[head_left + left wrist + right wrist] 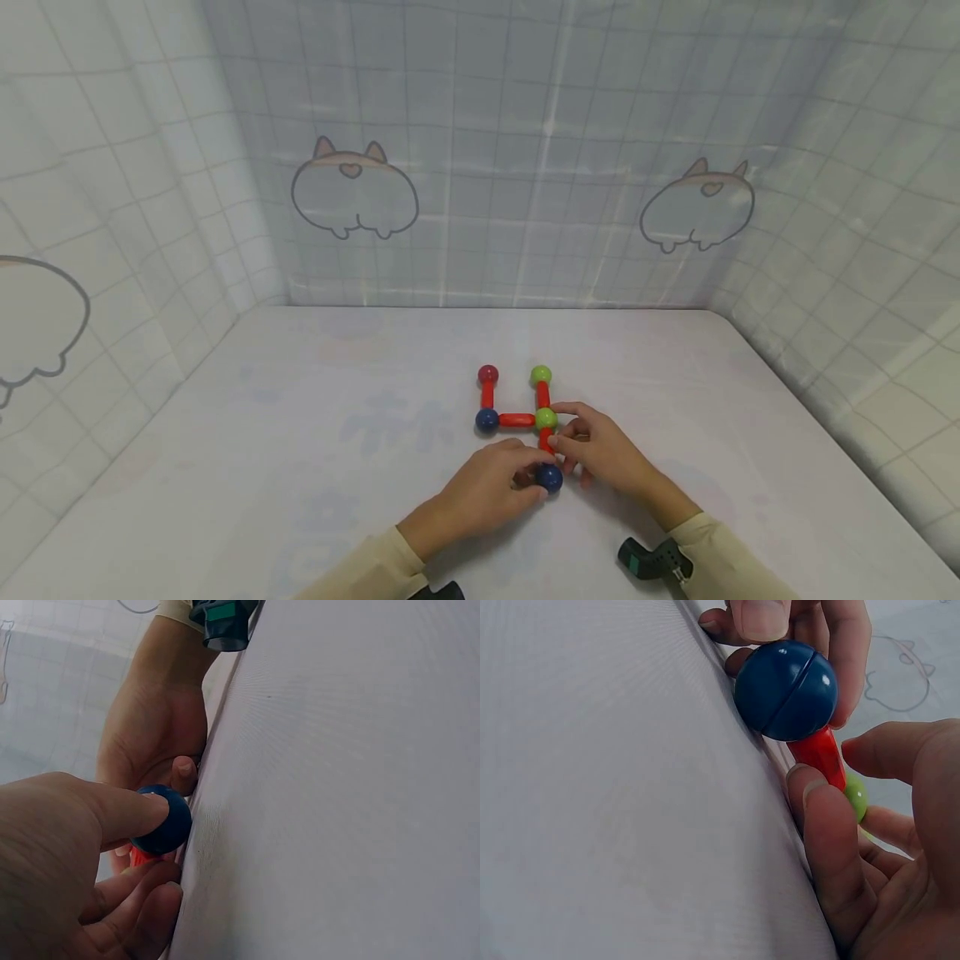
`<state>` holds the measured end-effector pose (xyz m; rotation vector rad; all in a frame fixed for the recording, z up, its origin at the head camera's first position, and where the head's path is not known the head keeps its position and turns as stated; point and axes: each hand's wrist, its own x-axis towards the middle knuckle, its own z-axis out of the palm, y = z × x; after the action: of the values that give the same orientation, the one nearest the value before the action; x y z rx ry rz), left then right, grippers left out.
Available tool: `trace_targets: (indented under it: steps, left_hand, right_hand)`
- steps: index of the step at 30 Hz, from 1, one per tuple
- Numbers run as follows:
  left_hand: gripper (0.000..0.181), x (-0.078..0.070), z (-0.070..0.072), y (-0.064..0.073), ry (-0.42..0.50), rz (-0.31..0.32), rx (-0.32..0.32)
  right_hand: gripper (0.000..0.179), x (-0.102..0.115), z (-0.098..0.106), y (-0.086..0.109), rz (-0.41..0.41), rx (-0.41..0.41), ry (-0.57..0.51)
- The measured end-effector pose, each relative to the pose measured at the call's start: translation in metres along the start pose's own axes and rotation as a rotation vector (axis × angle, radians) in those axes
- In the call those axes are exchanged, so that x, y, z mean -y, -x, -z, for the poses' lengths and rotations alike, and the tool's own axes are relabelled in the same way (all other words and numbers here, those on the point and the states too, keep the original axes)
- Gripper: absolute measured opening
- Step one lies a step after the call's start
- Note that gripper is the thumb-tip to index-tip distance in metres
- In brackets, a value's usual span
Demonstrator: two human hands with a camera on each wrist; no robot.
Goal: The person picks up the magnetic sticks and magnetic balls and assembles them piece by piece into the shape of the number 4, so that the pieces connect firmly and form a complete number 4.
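Observation:
A flat figure of red rods and coloured balls lies on the table, in the middle of the head view. My left hand (pixel 491 487) pinches the near dark blue ball (pixel 550 477), which shows a groove in the right wrist view. From that ball a red rod (pixel 821 756) runs to a light green ball (pixel 546 418). My right hand (pixel 603 450) has its fingers around this rod, with the index finger beside the green ball. Other red rods link the green ball to a second green ball (pixel 541 374) and to another blue ball (pixel 487 420).
A red ball (pixel 488 374) tops the figure's far left rod. The white table (pixel 262 467) has tiled-pattern sheets (pixel 480 183) standing around its back and sides. Dark wrist cameras (pixel 654 558) sit at the cream sleeves (pixel 723 558).

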<state>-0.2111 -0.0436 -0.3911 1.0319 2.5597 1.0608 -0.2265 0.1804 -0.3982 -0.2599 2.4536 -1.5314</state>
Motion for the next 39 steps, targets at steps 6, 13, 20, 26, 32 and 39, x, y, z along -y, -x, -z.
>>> trace_targets:
  steps: [6, 13, 20, 26, 32, 39]
  left_hand:
    - [0.039, 0.0008, -0.0006, 0.0002, 0.018, -0.001, -0.008]
    - [0.038, 0.0031, -0.0024, -0.0009, 0.041, 0.02, -0.01]
    - [0.039, 0.0044, -0.0027, -0.0019, 0.016, 0.02, -0.006]
    - [0.038, 0.0051, -0.0048, -0.0041, -0.024, 0.023, -0.012]
    - [0.036, 0.004, -0.005, -0.0048, -0.035, 0.041, -0.014]
    - [0.033, 0.0027, -0.0045, -0.0047, -0.023, 0.067, -0.009]
  right_hand:
    - [0.054, 0.0003, -0.0015, 0.0, -0.002, -0.011, 0.008]
    - [0.054, 0.0028, -0.0034, 0.0, -0.025, -0.05, 0.027]
    - [0.054, 0.0019, -0.0034, -0.0004, -0.031, -0.045, 0.03]
    - [0.057, 0.0023, -0.0025, -0.001, -0.027, -0.037, 0.035]
    - [0.058, 0.003, -0.003, -0.0007, -0.023, -0.033, 0.038]
    - [0.059, 0.0032, -0.0036, -0.0011, -0.027, -0.039, 0.034]
